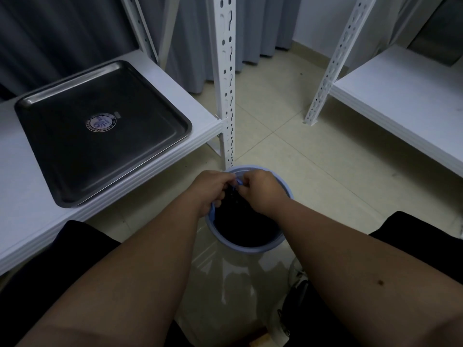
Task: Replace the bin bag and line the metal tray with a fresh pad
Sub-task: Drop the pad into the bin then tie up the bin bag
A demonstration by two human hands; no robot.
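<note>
A round blue bin (pixel 253 247) stands on the tiled floor below me, with a black bin bag (pixel 244 221) inside it. My left hand (pixel 211 187) and my right hand (pixel 259 190) meet over the bin's far rim, both pinching the gathered black bag between their fingertips. The metal tray (pixel 62 156) lies bare on the white shelf to the left, with a round sticker (pixel 100 123) at its centre. No pad is in view.
The white shelf (pixel 200 121) carrying the tray has a perforated upright post (pixel 226 83) just behind the bin. A second white shelf (pixel 400 108) stands on the right. Grey curtains (pixel 190 41) hang at the back. My dark-clothed knees flank the bin.
</note>
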